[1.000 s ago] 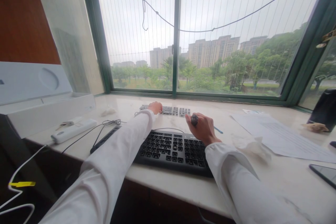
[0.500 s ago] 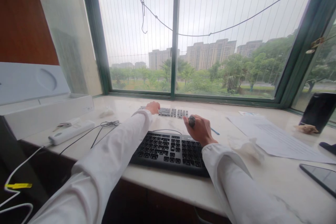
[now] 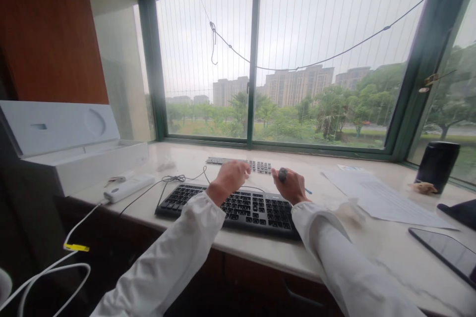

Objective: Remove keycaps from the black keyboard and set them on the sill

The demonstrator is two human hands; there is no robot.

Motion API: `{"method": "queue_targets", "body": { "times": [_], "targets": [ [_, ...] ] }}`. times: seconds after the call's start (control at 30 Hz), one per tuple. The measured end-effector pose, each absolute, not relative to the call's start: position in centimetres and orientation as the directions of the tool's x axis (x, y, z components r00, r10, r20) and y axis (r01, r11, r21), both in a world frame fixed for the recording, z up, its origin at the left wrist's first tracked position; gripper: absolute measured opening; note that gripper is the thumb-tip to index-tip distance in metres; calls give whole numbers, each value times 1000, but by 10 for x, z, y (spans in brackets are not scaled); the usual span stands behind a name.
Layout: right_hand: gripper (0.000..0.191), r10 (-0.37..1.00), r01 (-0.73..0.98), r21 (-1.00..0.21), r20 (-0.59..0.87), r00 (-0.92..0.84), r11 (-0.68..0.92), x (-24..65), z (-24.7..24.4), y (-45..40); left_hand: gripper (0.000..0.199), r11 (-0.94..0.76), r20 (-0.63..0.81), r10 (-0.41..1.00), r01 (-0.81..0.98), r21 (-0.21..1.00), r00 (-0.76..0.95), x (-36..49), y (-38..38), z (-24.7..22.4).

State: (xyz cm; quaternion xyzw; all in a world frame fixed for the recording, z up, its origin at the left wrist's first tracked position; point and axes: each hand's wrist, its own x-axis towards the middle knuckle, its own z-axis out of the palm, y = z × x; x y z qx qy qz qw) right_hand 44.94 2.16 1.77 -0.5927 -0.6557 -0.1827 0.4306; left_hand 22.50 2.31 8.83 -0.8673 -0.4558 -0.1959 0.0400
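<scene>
The left hand [image 3: 232,177] is hovering in the middle of the frame above the black keyboard [image 3: 256,214], its fingers curling toward the right; whether they are pinching anything is too unclear to tell. The right hand [image 3: 291,185], just right of center, is closing around a dark, round-ended object [image 3: 282,174] — its knob is showing beside the thumb, while the rest is hiding in or behind the hand. This hand is sitting over the keyboard's far right corner.

Below both hands, the keyboard is lying flat along the near edge of the pale tabletop [image 3: 267,257], with dark key positions showing across its right part. Just beyond it, loose keycaps [image 3: 264,167] are lying in rows near the center, the left hand partly covering them. A thin blue item [image 3: 308,190] is resting just beside the right hand.

Toward the left of the frame, a black cable [image 3: 174,178] is looping near a white power strip [image 3: 130,188] — an open white box [image 3: 100,161] is standing behind that. On the right, printed sheets [image 3: 386,198] are spreading out, with a phone [image 3: 444,252] lying at lower right.
</scene>
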Motion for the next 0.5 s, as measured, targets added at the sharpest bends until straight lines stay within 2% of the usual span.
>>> {"method": "queue_targets", "body": {
  "times": [0.1, 0.2, 0.33, 0.5],
  "targets": [
    [54, 659, 925, -334, 740, 137, 183, 446, 16, 17, 17, -669, 385, 729, 707, 229, 566, 183, -7, 70],
    [56, 687, 911, -387, 701, 192, 141, 442, 15, 13, 17, -644, 494, 730, 718, 263, 473, 134, -22, 48],
    [62, 706, 841, -539, 614, 354, 46, 445, 14, 15, 20, -673, 634, 679, 659, 336, 370, 82, -33, 18],
    [67, 712, 741, -672, 518, 474, -4, 454, 12, 13, 25, -678, 615, 687, 645, 352, 387, 65, -38, 3]
  ]
}}
